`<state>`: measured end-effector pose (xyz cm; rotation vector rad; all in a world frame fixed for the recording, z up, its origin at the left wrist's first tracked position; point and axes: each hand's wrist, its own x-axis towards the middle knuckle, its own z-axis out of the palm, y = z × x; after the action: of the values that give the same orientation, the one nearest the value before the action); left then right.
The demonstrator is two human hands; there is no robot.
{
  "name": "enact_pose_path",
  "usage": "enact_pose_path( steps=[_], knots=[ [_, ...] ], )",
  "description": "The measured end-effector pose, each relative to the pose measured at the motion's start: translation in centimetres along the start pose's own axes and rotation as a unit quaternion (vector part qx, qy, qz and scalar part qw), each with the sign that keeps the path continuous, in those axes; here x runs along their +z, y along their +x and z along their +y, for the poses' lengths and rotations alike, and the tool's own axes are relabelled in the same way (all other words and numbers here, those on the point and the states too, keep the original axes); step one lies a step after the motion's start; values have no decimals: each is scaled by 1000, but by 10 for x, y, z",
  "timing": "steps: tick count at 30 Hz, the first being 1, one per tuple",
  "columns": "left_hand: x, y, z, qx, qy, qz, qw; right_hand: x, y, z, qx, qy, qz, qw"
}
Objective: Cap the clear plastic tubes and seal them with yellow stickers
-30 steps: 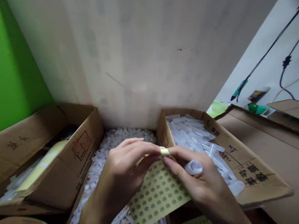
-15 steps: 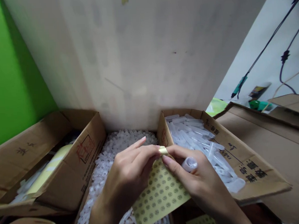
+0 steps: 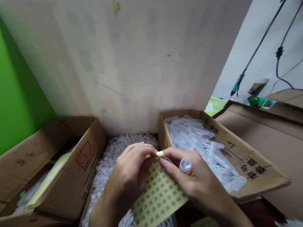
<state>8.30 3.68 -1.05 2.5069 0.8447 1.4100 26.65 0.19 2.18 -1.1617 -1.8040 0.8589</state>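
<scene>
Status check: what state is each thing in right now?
left hand, pinching top corner of sticker sheet
right hand, pinching that corner, tube tucked in fingers
sticker sheet, held up, corner curled
tube, gripped in right hand
right box, open, full of tubes
white pieces, heaped loose between the boxes

Head camera, looking down, close; edges perhaps distorted.

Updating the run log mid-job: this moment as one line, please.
left hand: pinches sticker sheet corner | right hand: pinches same corner, holds clear tube | under hands: small white parts
</scene>
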Motion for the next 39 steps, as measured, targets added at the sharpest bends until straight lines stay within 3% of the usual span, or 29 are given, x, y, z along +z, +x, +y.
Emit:
enact_pose_path(
  steps=[7,11,19,25,29,32,39],
  knots=[
    [-3,2,6,-14,25,-21,999,1,-1,1,-11,0,-20,1000],
    [-3,1,5,-49,-24,-34,998,1,0,3,-11,11,-19,1000],
    [-13,1,18,-141,-119,1,983,2,0,3,-2,-24,-12,1000],
    [-18,4,36,-131,-99,-22,986,9,-1,5,-52,-64,-23,996],
    [-17,6,39,-182,-132,-55,973,15,-2,12,-85,-100,-21,991],
    [-18,6,40,-210,-141,-73,965,18,-2,14,-91,-125,-23,988],
    [-22,8,40,-205,-135,-90,965,17,-1,13,-87,-127,-26,988]
  ],
)
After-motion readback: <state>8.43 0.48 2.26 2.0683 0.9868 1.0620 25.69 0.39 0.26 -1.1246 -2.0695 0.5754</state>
